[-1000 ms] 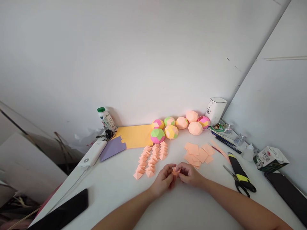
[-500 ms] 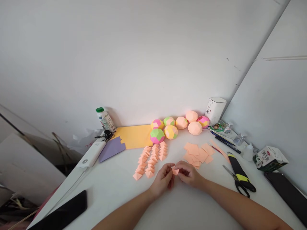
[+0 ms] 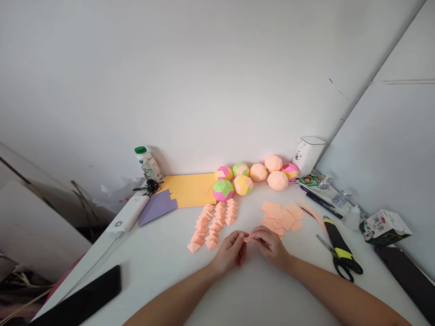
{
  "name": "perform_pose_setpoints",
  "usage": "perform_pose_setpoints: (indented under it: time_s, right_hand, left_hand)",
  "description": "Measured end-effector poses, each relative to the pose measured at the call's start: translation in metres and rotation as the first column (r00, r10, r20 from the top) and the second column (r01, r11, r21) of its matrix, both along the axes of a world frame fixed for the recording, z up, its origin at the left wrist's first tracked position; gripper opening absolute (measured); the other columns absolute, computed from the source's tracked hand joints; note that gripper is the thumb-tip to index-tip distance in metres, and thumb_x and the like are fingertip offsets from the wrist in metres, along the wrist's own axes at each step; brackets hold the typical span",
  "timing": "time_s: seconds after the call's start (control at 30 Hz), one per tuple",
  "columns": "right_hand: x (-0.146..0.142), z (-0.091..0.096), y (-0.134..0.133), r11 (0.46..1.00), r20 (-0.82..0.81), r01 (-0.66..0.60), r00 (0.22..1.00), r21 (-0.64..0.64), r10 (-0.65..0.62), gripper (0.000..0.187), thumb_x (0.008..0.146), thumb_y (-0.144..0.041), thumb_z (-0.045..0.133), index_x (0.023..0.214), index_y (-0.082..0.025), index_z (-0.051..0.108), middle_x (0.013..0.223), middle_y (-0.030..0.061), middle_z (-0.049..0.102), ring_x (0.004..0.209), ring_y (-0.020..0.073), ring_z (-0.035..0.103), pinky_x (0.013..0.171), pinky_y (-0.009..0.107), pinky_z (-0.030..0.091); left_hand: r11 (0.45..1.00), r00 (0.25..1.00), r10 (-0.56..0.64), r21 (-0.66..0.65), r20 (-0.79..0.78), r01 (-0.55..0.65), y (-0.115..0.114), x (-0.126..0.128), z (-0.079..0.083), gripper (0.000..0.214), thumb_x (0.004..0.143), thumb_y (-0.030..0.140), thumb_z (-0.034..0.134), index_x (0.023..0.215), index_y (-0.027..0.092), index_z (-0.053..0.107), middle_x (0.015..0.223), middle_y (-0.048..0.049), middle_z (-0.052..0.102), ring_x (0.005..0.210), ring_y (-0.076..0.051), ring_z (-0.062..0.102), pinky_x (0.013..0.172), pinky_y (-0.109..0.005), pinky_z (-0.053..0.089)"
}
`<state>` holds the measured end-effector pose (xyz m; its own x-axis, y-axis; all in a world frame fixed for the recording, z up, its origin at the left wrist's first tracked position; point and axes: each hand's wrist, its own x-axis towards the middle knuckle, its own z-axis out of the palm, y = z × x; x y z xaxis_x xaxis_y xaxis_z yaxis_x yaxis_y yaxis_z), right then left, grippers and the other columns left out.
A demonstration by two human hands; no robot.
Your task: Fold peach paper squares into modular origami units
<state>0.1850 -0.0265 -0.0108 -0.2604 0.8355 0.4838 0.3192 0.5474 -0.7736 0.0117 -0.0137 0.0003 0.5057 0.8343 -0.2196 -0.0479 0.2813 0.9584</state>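
My left hand and my right hand meet over the white table, fingertips pinched together on a small peach folded paper piece. Only a sliver of it shows between the fingers. Just left of my hands lie rows of several folded peach paper units. Behind my right hand sits a loose pile of flat peach paper squares.
Several paper balls, peach and multicoloured, line the back wall beside a white container. Yellow and purple paper, a bottle, keys and a white power bank lie left. Scissors, pens, a carton and black phones lie at the sides.
My hands stay together on the paper piece, which is now more hidden between the fingers. The view has shifted slightly; nothing else on the table moved.
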Motion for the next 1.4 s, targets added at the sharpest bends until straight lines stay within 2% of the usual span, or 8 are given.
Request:
perform_pose_setpoints:
  time_s: [0.37, 0.77, 0.83, 0.9, 0.97, 1.07, 1.2, 1.4]
  right_hand:
    - [0.002, -0.005, 0.0, 0.955, -0.072, 0.05, 0.995, -0.292, -0.075, 0.018, 0.085, -0.034, 0.053, 0.083, -0.019, 0.063, 0.067, 0.0015, 0.057, 0.049, 0.0112, 0.048, 0.048, 0.025, 0.041]
    - [0.007, 0.003, 0.01, 0.816, -0.173, -0.039, 0.982, -0.577, -0.076, 0.023, 0.08, -0.039, 0.059, 0.079, -0.016, 0.058, 0.06, -0.0032, 0.052, 0.051, 0.0092, 0.048, 0.049, 0.021, 0.04]
    - [0.006, 0.004, 0.011, 0.813, -0.175, -0.014, 0.979, -0.582, -0.108, 0.023, 0.08, -0.039, 0.059, 0.078, -0.016, 0.057, 0.055, -0.0042, 0.051, 0.048, 0.0093, 0.047, 0.046, 0.021, 0.038]
    - [0.004, 0.005, 0.013, 0.808, -0.158, 0.024, 0.977, -0.589, -0.145, 0.022, 0.08, -0.039, 0.058, 0.076, -0.017, 0.056, 0.053, -0.0047, 0.05, 0.046, 0.0094, 0.046, 0.044, 0.021, 0.038]
    - [0.001, 0.007, 0.015, 0.801, -0.125, 0.067, 0.977, -0.595, -0.175, 0.02, 0.079, -0.037, 0.058, 0.078, -0.017, 0.057, 0.053, -0.0049, 0.05, 0.045, 0.0092, 0.046, 0.043, 0.021, 0.038]
    - [-0.007, 0.01, 0.022, 0.772, -0.053, 0.124, 0.978, -0.623, -0.201, 0.017, 0.076, -0.033, 0.058, 0.078, -0.017, 0.058, 0.06, -0.0033, 0.054, 0.047, 0.0092, 0.048, 0.04, 0.019, 0.038]
    - [-0.024, 0.014, 0.04, 0.726, 0.064, 0.144, 0.988, -0.673, -0.138, 0.014, 0.074, -0.029, 0.058, 0.076, -0.016, 0.059, 0.064, -0.0014, 0.057, 0.043, 0.0082, 0.049, 0.034, 0.017, 0.034]
    - [-0.05, 0.011, 0.067, 0.743, 0.106, 0.154, 0.988, -0.651, -0.112, 0.012, 0.075, -0.025, 0.056, 0.071, -0.015, 0.059, 0.064, -0.0015, 0.058, 0.037, 0.0057, 0.048, 0.029, 0.015, 0.027]
  left_hand:
    - [0.999, 0.999, 0.023, 0.022, -0.028, -0.023, -0.003, 0.001, -0.004, 0.044, 0.078, 0.061, 0.047, 0.072, 0.018, 0.046, 0.049, 0.0061, 0.051, 0.032, -0.007, 0.044, 0.031, -0.018, 0.03]
    - [0.962, 0.972, 0.236, 0.144, -0.011, -0.232, -0.011, 0.001, -0.011, 0.028, 0.088, 0.04, 0.04, 0.103, 0.017, 0.046, 0.075, -0.0004, 0.055, 0.054, -0.011, 0.057, 0.047, -0.024, 0.048]
    - [0.903, 0.956, 0.288, 0.348, -0.052, -0.253, -0.016, -0.001, -0.01, 0.023, 0.09, 0.033, 0.037, 0.105, 0.018, 0.045, 0.084, -0.0038, 0.057, 0.068, -0.014, 0.06, 0.061, -0.03, 0.053]
    - [0.78, 0.962, 0.234, 0.617, -0.138, -0.102, -0.022, -0.003, -0.01, 0.02, 0.09, 0.028, 0.036, 0.101, 0.019, 0.05, 0.091, -0.0074, 0.06, 0.085, -0.018, 0.06, 0.077, -0.036, 0.051]
    - [0.552, 0.957, 0.038, 0.804, -0.287, 0.219, -0.027, -0.004, -0.009, 0.025, 0.089, 0.028, 0.038, 0.105, 0.018, 0.054, 0.105, -0.0112, 0.062, 0.105, -0.023, 0.055, 0.092, -0.042, 0.044]
    - [0.241, 0.808, -0.112, 0.773, -0.578, 0.586, -0.032, -0.005, -0.008, 0.049, 0.087, 0.043, 0.041, 0.127, 0.015, 0.046, 0.138, -0.0159, 0.043, 0.133, -0.034, 0.026, 0.108, -0.053, 0.019]
    - [0.19, 0.656, -0.126, 0.631, -0.744, 0.752, -0.033, -0.007, -0.003, 0.071, 0.086, 0.058, 0.032, 0.141, 0.014, 0.029, 0.149, -0.0137, 0.023, 0.137, -0.039, 0.002, 0.109, -0.057, 0.007]
    - [0.201, 0.597, -0.19, 0.565, -0.779, 0.8, -0.03, -0.009, 0.006, 0.077, 0.085, 0.063, 0.027, 0.144, 0.013, 0.02, 0.151, -0.0138, 0.014, 0.138, -0.035, 0.005, 0.109, -0.056, 0.001]
